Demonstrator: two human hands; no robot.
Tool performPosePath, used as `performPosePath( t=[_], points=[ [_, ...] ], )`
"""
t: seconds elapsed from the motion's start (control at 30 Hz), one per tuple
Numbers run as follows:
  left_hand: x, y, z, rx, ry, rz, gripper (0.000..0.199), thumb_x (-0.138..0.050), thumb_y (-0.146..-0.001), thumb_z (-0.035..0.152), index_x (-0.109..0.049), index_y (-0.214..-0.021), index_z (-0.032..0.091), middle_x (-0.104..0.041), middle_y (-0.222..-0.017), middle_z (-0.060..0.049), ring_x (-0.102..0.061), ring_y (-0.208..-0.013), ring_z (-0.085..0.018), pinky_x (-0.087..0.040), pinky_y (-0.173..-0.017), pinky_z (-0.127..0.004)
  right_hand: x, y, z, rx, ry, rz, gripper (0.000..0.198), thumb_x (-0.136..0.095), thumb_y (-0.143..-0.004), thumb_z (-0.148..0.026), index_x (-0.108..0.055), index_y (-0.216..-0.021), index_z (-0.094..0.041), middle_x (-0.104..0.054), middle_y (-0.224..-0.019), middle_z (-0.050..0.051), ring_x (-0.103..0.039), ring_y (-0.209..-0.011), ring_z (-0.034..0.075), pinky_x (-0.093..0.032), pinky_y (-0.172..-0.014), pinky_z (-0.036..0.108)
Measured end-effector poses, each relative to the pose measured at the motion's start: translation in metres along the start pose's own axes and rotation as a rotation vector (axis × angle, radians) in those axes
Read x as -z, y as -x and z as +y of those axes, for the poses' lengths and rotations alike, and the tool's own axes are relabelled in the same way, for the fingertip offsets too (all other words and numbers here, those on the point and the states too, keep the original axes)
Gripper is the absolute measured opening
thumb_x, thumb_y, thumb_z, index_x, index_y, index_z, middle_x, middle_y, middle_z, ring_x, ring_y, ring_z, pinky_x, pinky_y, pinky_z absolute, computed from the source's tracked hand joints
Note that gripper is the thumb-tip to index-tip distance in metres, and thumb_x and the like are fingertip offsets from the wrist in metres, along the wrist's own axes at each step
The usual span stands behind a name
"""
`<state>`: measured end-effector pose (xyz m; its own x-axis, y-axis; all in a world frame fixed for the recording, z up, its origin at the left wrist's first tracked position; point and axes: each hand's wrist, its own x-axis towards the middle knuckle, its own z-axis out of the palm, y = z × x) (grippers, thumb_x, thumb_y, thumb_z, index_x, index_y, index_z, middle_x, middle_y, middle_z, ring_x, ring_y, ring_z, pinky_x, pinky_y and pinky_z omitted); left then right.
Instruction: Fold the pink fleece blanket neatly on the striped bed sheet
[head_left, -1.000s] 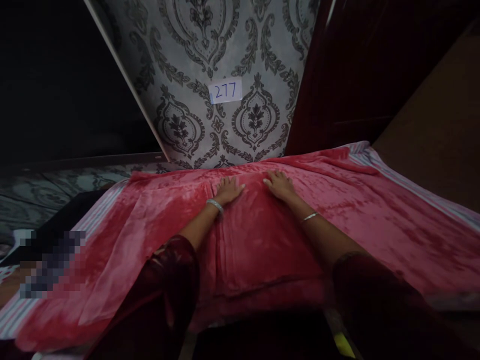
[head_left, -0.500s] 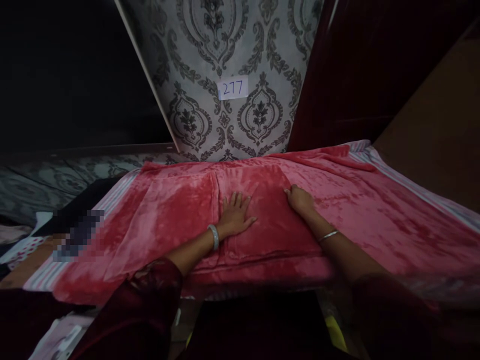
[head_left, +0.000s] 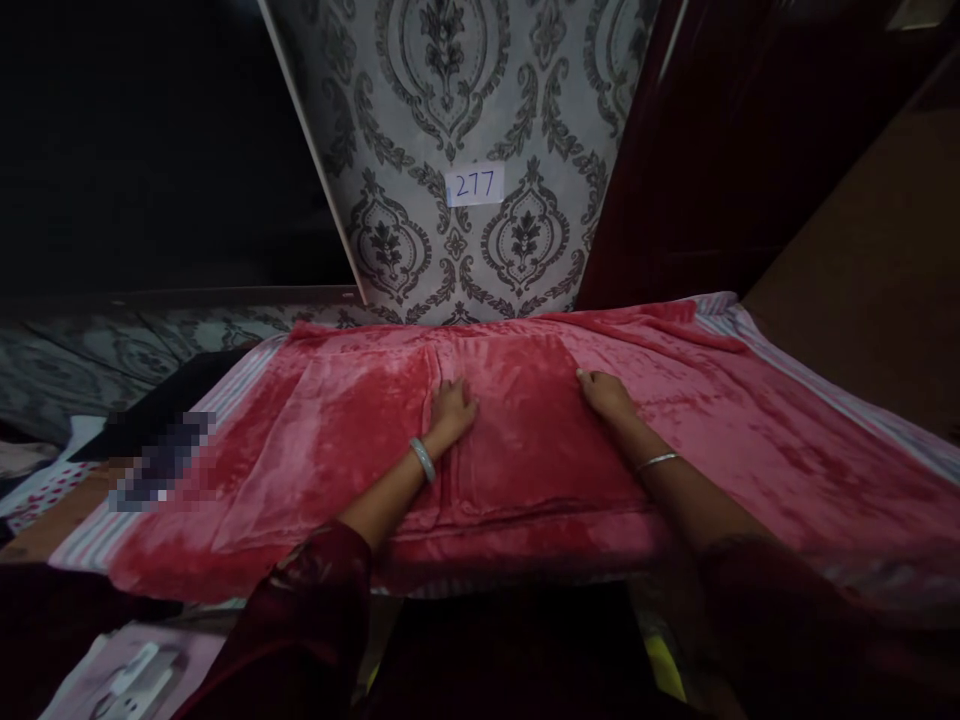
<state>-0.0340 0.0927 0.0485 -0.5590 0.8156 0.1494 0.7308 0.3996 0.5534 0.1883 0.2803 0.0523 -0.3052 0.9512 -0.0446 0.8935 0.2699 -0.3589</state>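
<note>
Nearest, on the near side of the middle panel [head_left: 540,440], maroon sleeves [head_left: 322,590] reach in, their lower parts lost in shadow. Below that panel, a yellow thing [head_left: 664,665] is mostly cut off; to its near left, a pale object [head_left: 139,680] is too dim to name.

Red plush cloth [head_left: 720,420] spreads around the middle panel, over a bench [head_left: 45,515] whose brown top shows only well to the panel's left. The work looks partway: the middle panel and the left panel [head_left: 352,430] just beside it lie flat and squared, while the cloth to the middle panel's right is loosely spread and seems left undone. Whether the panels are one piece with the cloth beneath cannot be told.

The left hand [head_left: 453,412] rests palm down at the middle panel's left edge, fingers loosely spread and slightly bent, holding nothing. The right hand [head_left: 606,397] is curled at its right edge; whether fabric is pinched is hidden.

A pixelated patch [head_left: 169,460] masks something left of both panels. Beyond the middle panel, ripples and a striped border [head_left: 724,312] lie far right; a card [head_left: 475,185] on the wall behind reads 277.
</note>
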Motion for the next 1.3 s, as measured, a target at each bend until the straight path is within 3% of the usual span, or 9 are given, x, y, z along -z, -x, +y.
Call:
performPosePath(
  t=[0.17, 0.37, 0.53, 0.7, 0.8, 0.9, 1.1, 1.2, 1.3],
  points=[
    [0.003, -0.027, -0.005, 0.122, 0.236, 0.021, 0.033, -0.061, -0.083, 0.017, -0.064, -0.115, 0.016, -0.073, -0.107, -0.009, -0.067, -0.1, -0.022, -0.053, -0.093, -0.036, -0.003, -0.009, -0.008, -0.036, 0.016, 0.015, 0.049, -0.047, -0.101, -0.048, -0.072, -0.12, -0.01, -0.073, -0.121, 0.021, -0.07, -0.111, 0.028, -0.052, -0.085, 0.032],
    [-0.008, -0.025, -0.002, 0.157, 0.354, 0.047, 0.028, -0.053, -0.083, 0.008, -0.062, -0.108, 0.017, -0.072, -0.102, -0.006, -0.067, -0.087, -0.015, -0.054, -0.079, -0.028, -0.011, -0.007, -0.008, -0.047, 0.003, 0.062, 0.042, -0.048, -0.103, -0.039, -0.07, -0.125, -0.012, -0.07, -0.126, 0.022, -0.067, -0.117, 0.027, -0.051, -0.09, 0.034],
    [-0.003, -0.018, -0.001, 0.184, 0.44, 0.04, 0.033, -0.056, -0.086, 0.012, -0.058, -0.119, 0.015, -0.071, -0.11, -0.009, -0.068, -0.096, -0.017, -0.055, -0.083, -0.029, -0.004, -0.009, -0.003, -0.025, -0.019, 0.016, 0.041, -0.049, -0.103, -0.041, -0.072, -0.118, -0.012, -0.072, -0.121, 0.019, -0.069, -0.111, 0.026, -0.05, -0.087, 0.031],
    [0.003, 0.012, -0.005, 0.132, 0.574, 0.001, 0.059, -0.063, -0.089, 0.028, -0.043, -0.143, 0.017, -0.066, -0.13, -0.012, -0.066, -0.116, -0.023, -0.056, -0.097, -0.036, -0.001, 0.004, 0.017, 0.01, -0.049, 0.004, 0.047, -0.042, -0.105, -0.046, -0.072, -0.118, -0.012, -0.075, -0.115, 0.017, -0.07, -0.105, 0.026, -0.049, -0.082, 0.03],
    [0.002, 0.032, -0.005, 0.011, 0.514, -0.047, 0.081, -0.069, -0.082, 0.021, -0.034, -0.154, 0.019, -0.052, -0.153, -0.013, -0.053, -0.138, -0.026, -0.046, -0.115, -0.04, -0.006, 0.019, 0.03, 0.025, -0.029, 0.005, 0.047, -0.043, -0.104, -0.047, -0.073, -0.113, -0.012, -0.076, -0.108, 0.017, -0.071, -0.099, 0.027, -0.048, -0.077, 0.03],
    [-0.003, 0.042, 0.0, -0.013, 0.395, -0.062, 0.088, -0.06, -0.077, 0.006, -0.03, -0.159, 0.017, -0.04, -0.164, -0.01, -0.037, -0.151, -0.024, -0.032, -0.126, -0.038, -0.01, 0.032, 0.033, 0.049, 0.003, 0.027, 0.038, -0.05, -0.102, -0.041, -0.073, -0.109, -0.012, -0.076, -0.105, 0.017, -0.071, -0.096, 0.026, -0.048, -0.076, 0.029],
    [-0.003, 0.049, 0.011, 0.158, 0.423, -0.079, 0.084, -0.054, -0.079, 0.003, -0.033, -0.16, 0.016, -0.048, -0.159, -0.009, -0.044, -0.147, -0.022, -0.04, -0.121, -0.034, -0.006, 0.043, 0.025, 0.022, -0.074, 0.072, 0.033, -0.052, -0.1, -0.033, -0.071, -0.113, -0.009, -0.075, -0.108, 0.018, -0.071, -0.099, 0.026, -0.049, -0.08, 0.03],
    [0.001, 0.063, 0.008, 0.13, 0.513, -0.115, 0.089, -0.061, -0.083, 0.013, -0.022, -0.163, 0.019, -0.04, -0.164, -0.009, -0.044, -0.147, -0.022, -0.044, -0.118, -0.035, -0.003, 0.052, 0.036, 0.013, -0.222, 0.019, 0.037, -0.056, -0.097, -0.034, -0.069, -0.121, -0.009, -0.074, -0.115, 0.018, -0.07, -0.103, 0.026, -0.051, -0.086, 0.031],
    [0.002, 0.085, 0.002, 0.023, 0.538, -0.148, 0.098, -0.069, -0.081, 0.024, -0.016, -0.164, 0.02, -0.035, -0.166, -0.01, -0.038, -0.15, -0.024, -0.041, -0.119, -0.036, -0.008, 0.069, 0.06, 0.057, -0.372, -0.02, 0.055, -0.061, -0.093, -0.042, -0.059, -0.138, -0.011, -0.072, -0.124, 0.016, -0.069, -0.108, 0.026, -0.053, -0.09, 0.035]
  ],
)
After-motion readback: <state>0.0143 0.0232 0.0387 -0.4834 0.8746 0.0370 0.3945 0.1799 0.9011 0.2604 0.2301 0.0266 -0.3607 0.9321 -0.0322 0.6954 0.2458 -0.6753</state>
